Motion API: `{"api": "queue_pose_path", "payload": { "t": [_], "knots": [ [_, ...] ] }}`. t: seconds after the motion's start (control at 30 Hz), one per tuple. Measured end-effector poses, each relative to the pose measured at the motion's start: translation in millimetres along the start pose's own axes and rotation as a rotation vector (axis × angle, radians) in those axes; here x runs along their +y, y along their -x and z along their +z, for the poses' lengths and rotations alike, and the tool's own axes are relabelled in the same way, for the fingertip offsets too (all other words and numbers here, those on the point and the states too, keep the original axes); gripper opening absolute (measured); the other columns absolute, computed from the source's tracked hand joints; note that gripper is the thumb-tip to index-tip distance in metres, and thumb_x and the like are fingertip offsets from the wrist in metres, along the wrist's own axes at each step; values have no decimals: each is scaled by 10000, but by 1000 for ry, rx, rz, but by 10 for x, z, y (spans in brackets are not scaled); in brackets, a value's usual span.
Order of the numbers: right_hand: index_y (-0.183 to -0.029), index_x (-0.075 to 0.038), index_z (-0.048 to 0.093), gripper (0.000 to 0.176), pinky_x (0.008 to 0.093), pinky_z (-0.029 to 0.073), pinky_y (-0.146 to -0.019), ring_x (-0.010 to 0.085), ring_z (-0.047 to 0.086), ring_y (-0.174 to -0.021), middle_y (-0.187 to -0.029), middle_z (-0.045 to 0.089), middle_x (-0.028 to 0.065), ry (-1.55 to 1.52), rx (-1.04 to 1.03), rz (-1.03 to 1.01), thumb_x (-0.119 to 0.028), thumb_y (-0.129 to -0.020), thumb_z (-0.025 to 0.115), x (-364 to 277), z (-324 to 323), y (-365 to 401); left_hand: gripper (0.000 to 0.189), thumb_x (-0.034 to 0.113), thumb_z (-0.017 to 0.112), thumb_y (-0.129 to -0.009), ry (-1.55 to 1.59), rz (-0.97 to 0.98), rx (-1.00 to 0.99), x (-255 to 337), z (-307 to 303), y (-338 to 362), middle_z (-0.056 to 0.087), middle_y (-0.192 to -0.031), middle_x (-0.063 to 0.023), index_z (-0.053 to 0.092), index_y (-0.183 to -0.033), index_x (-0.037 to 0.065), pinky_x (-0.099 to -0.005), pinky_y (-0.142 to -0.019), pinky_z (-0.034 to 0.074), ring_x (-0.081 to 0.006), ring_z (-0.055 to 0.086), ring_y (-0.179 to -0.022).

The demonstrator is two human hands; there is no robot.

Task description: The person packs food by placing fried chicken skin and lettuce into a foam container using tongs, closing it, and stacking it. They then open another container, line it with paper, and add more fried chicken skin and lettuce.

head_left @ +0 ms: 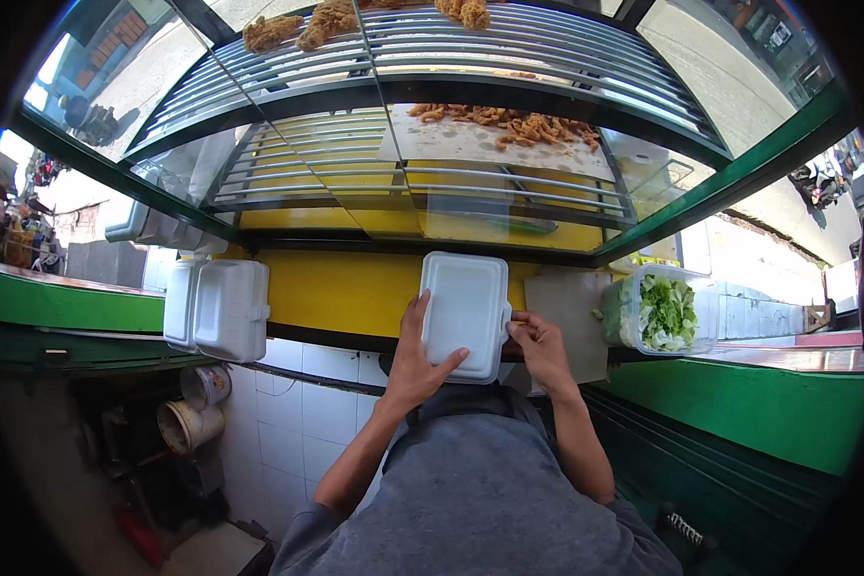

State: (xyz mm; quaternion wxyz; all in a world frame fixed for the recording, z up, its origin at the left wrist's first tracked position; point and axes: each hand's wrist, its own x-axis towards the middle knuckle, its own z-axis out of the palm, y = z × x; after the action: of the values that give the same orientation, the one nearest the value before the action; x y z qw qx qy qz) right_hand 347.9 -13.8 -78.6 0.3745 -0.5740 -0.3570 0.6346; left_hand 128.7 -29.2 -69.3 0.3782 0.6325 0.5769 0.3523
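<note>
A white foam takeaway box (465,312) with its lid down is held in front of my body, over the near edge of the yellow counter (336,293). My left hand (415,363) grips its left side, thumb lying across the lower part of the lid and fingers along the edge. At the right side, my right hand (542,350) pinches the box near its closing tab. What is inside the box cannot be seen.
White foam boxes (232,309) stand stacked at the left. A clear tub of chopped lettuce (664,312) sits at the right beside brown paper (571,317). Ahead, a glass display case holds fried chicken (331,24) on a rack and fried pieces (538,130) on lined paper below.
</note>
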Motion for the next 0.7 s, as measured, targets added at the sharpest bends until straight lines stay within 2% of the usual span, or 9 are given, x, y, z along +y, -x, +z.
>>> {"api": "queue_pose_path", "payload": {
  "t": [0.1,0.2,0.33,0.43,0.5,0.53,0.63,0.67,0.7],
  "knots": [
    [-1125,60,581,237,277,555,-670,127,658,-721,-820,677,76,-45,9,60,-113,-962,578,21,21,-41,965,299,789,-769,181,-189,4,-57,22,64,360,-1432,-269,209,-1485,11,-440,-1086,349,-387,407,-1325],
    [-1108,52,596,225,267,550,-644,119,647,-691,-810,674,64,-4,6,72,-112,-955,592,48,28,-94,976,250,791,-762,307,-302,-55,-101,-77,120,419,-1392,-244,189,-1493,13,-410,-1068,373,-331,481,-1256],
    [-1091,44,618,221,253,538,-660,109,637,-704,-819,666,40,43,-60,79,-132,-957,597,44,122,-129,928,179,776,-761,541,-346,16,-48,-154,185,465,-1352,-214,226,-1488,7,-378,-1052,388,-283,507,-1221],
    [-1186,29,584,275,265,526,-769,121,637,-849,-965,661,55,167,-119,42,-160,-992,537,49,147,-202,884,148,768,-757,665,-352,28,-136,-245,228,491,-1343,-195,281,-1483,17,-370,-1052,384,-261,509,-1223],
    [-1253,25,548,384,264,500,-818,134,614,-944,-1054,644,75,-2,-88,7,-234,-970,569,-29,228,-224,860,147,764,-758,746,-341,-14,-135,-397,265,503,-1344,-182,314,-1480,26,-371,-1055,377,-251,504,-1231],
    [-1286,22,530,443,264,487,-843,140,602,-992,-1098,636,86,-87,-78,-9,-271,-958,584,-64,281,-250,853,173,763,-764,687,-319,-82,-179,-468,301,505,-1358,-165,326,-1484,38,-368,-1057,370,-241,498,-1239],
    [-1400,-11,424,627,325,455,-949,201,533,-1158,-1257,556,122,-48,-315,-36,-349,-911,624,-124,383,-384,843,204,765,-769,636,-317,-75,-113,-575,407,514,-1345,-155,341,-1476,32,-368,-1048,374,-248,507,-1223],
    [-1439,-26,367,759,367,404,-1024,243,494,-1219,-1312,518,140,-112,-356,4,-397,-851,672,-152,465,-373,905,213,773,-766,659,-339,-39,-97,-602,439,526,-1316,-168,275,-1500,35,-376,-1042,378,-253,522,-1200],
    [-1447,-28,350,794,371,388,-1039,246,486,-1231,-1330,504,141,-147,-392,37,-416,-838,680,-169,573,-380,931,214,773,-766,677,-351,34,-77,-625,481,526,-1308,-176,240,-1508,40,-379,-1040,380,-255,525,-1194]
  ]
}}
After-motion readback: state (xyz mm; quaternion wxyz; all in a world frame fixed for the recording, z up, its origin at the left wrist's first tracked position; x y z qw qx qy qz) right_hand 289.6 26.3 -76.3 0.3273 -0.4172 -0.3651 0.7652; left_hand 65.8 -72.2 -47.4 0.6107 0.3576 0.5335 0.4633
